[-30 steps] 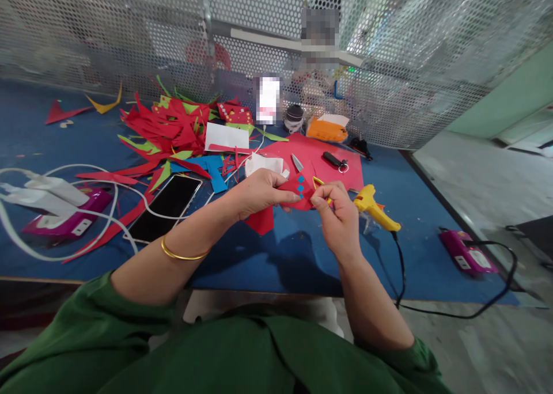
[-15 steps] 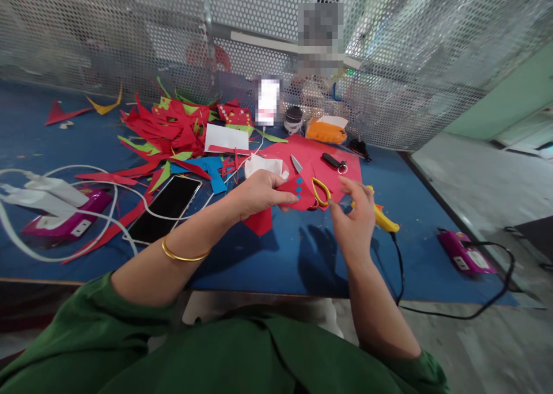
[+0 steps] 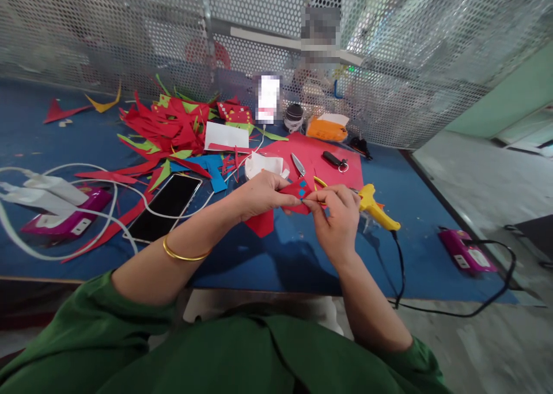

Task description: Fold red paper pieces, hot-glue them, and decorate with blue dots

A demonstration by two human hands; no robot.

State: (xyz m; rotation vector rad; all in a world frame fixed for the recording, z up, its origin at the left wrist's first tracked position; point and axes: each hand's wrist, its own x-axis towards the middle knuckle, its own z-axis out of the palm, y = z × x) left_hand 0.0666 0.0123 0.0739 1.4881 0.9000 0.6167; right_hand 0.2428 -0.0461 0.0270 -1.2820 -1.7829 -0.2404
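My left hand [image 3: 270,192] grips a folded red paper piece [image 3: 292,191], its thumb lying across the front. Small blue paper diamonds [image 3: 302,192] run in a row down this piece. The closed thumb and forefinger of my right hand [image 3: 334,215] meet at the piece's lower edge, by the lowest diamond, partly covering it. Below my left hand hangs or lies another red paper part [image 3: 261,223]; whether it is joined to the held piece I cannot tell. Behind my right fingers are yellow-handled scissors [image 3: 319,182], mostly hidden, with the blade [image 3: 298,165] pointing away.
A yellow glue gun [image 3: 380,209] lies right of my right hand, its black cord running to a purple power strip [image 3: 466,253]. Red sheet [image 3: 280,146], key fob [image 3: 332,159], paper scraps [image 3: 168,123], a dark phone [image 3: 166,207] and white cables surround the work. A mesh screen stands behind.
My right hand has moved left from beside the scissors, and its parted fingers have closed at the red paper piece. My left hand keeps its grip almost in place.
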